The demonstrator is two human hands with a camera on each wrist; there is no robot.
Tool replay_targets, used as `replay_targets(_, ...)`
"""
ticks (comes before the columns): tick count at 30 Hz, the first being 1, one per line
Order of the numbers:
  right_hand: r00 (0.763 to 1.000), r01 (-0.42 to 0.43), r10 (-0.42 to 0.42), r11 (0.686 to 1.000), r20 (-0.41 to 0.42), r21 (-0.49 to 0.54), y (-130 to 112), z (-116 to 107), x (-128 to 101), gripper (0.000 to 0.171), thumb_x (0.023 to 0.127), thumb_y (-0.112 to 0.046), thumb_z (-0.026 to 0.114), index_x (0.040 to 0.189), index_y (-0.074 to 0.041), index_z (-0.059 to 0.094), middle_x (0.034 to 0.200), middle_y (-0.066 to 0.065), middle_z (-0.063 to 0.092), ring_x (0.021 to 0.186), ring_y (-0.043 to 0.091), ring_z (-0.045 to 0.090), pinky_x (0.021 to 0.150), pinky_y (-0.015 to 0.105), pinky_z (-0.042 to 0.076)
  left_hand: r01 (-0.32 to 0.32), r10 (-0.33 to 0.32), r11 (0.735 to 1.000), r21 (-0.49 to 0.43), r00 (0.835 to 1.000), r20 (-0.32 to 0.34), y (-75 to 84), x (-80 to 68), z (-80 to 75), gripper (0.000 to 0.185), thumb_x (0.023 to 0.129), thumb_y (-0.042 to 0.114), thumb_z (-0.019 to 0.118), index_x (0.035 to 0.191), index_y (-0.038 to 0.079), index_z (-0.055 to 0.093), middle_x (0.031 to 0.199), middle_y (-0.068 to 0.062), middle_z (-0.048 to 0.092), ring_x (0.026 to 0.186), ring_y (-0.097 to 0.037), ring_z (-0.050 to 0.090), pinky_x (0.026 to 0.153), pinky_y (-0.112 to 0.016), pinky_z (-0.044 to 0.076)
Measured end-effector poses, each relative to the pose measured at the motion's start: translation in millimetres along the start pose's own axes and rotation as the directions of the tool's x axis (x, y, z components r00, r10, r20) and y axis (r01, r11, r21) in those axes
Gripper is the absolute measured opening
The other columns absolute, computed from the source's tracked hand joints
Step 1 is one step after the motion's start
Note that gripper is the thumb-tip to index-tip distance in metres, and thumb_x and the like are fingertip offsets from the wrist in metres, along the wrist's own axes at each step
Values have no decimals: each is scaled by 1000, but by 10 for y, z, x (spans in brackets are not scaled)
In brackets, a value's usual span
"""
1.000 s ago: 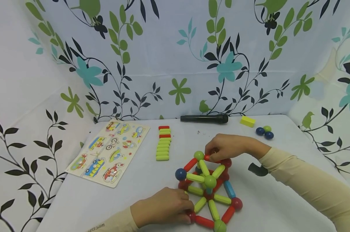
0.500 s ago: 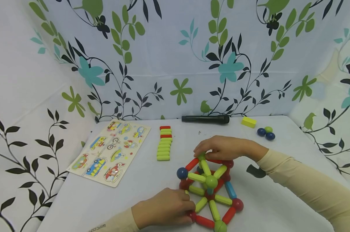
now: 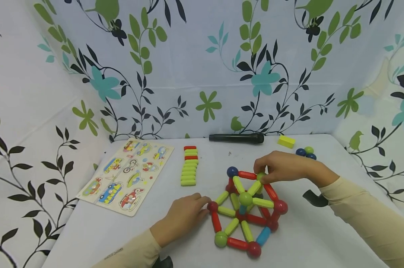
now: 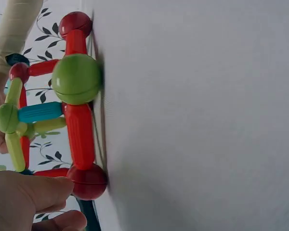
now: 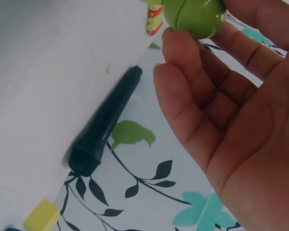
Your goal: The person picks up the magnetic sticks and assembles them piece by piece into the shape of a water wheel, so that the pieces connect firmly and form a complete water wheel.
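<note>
A toy construction (image 3: 245, 199) of coloured balls and rods stands on the white table, with a wheel-like base and a smaller raised ring above it. At its back right, my right hand (image 3: 283, 167) pinches a green ball (image 3: 260, 177) of the upper ring; the right wrist view shows that green ball (image 5: 195, 15) between thumb and fingers. My left hand (image 3: 183, 216) is at the left side, fingertips on a red ball (image 3: 212, 206) of the base. Up close, the index finger touches this red ball (image 4: 87, 182), while the thumb lies apart below it.
Behind and left lies a picture puzzle board (image 3: 139, 177). A column of yellow-green and red rods (image 3: 188, 177) runs beside it. Along the back edge are a black microphone (image 3: 236, 138), a yellow block (image 3: 286, 141) and a cluster of blue and green balls (image 3: 301, 152).
The construction has turned clockwise, its blue ball going from the left to the back. My right hand took the green ball and moved right with it; my left hand slid slightly away from me.
</note>
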State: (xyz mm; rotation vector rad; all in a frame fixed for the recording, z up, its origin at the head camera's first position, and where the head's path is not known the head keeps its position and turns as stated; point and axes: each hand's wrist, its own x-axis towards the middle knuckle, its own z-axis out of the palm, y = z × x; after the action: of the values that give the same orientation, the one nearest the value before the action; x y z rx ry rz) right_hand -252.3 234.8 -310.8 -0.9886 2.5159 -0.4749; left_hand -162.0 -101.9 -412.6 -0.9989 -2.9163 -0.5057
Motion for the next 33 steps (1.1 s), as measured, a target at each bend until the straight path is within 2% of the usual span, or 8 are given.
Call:
replay_targets(3, 1000, -11, 10, 1000, -25, -12, 24, 33, -81, 13, 91, -25, 74, 103, -26, 70, 89, -17, 66, 82, 11, 62, 69, 26, 55, 36, -36, 999, -6, 998, -44, -44, -2, -26, 24, 90, 23, 78, 113, 17, 73, 85, 7, 64, 67, -4, 52, 58, -21, 46)
replay_targets(6, 997, -56, 54, 998, -56, -31, 29, 55, -159, 10, 91, -25, 73, 100, -27, 69, 86, -17, 66, 80, 9, 61, 68, 26, 54, 107, -107, 994, 0, 992, -67, -149, 40, -76, 23, 90, 23, 78, 111, 16, 74, 85, 6, 63, 70, -6, 51, 59, -22, 46)
replay_targets(10, 989, -123, 118, 992, -90, -43, 15, 70, -273, 9, 90, -25, 73, 98, -26, 68, 82, -15, 64, 77, 10, 59, 66, 26, 53, 218, -209, 975, 48, 968, -136, -381, 177, -120, 20, 90, 19, 78, 110, 16, 75, 90, 2, 64, 78, -13, 55, 62, -29, 49)
replay_targets(13, 983, -156, 151, 986, -105, -49, -1, 94, -352, 11, 90, -27, 73, 100, -24, 68, 83, -14, 64, 76, 9, 58, 65, 26, 52, 259, -245, 963, 76, 957, -154, -542, 258, -120, 21, 89, 15, 77, 110, 14, 75, 94, -1, 64, 83, -18, 57, 65, -33, 51)
replay_targets(18, 975, -192, 185, 980, -121, -46, -32, 136, -455, 14, 91, -28, 72, 103, -22, 68, 86, -13, 65, 77, 7, 58, 65, 25, 52, 230, -219, 968, 104, 970, -105, -674, 291, -88, 20, 89, 11, 76, 108, 13, 75, 93, -1, 64, 83, -19, 56, 65, -32, 50)
replay_targets(23, 973, -193, 188, 981, -133, -29, -42, 145, -496, 16, 92, -31, 72, 104, -22, 68, 88, -13, 67, 78, 7, 60, 66, 25, 52, 182, -167, 973, 142, 980, -109, -697, 324, -59, 11, 89, 10, 77, 100, 13, 75, 86, 1, 61, 78, -16, 53, 61, -30, 48)
replay_targets(26, 973, -194, 191, 981, -132, -17, -38, 144, -502, 17, 92, -32, 72, 105, -21, 68, 89, -12, 67, 79, 7, 61, 66, 24, 53, 183, -169, 969, 165, 981, -94, -691, 361, -53, 6, 90, 11, 76, 96, 13, 74, 83, 2, 58, 75, -16, 51, 60, -30, 47)
replay_targets(33, 974, -184, 186, 983, -126, 23, 2, 167, -519, 20, 93, -35, 73, 108, -21, 68, 92, -12, 68, 83, 10, 63, 68, 25, 54, 199, -206, 958, 205, 978, 13, -652, 399, -61, 10, 91, 13, 75, 100, 13, 70, 83, 1, 58, 75, -16, 50, 62, -30, 47)
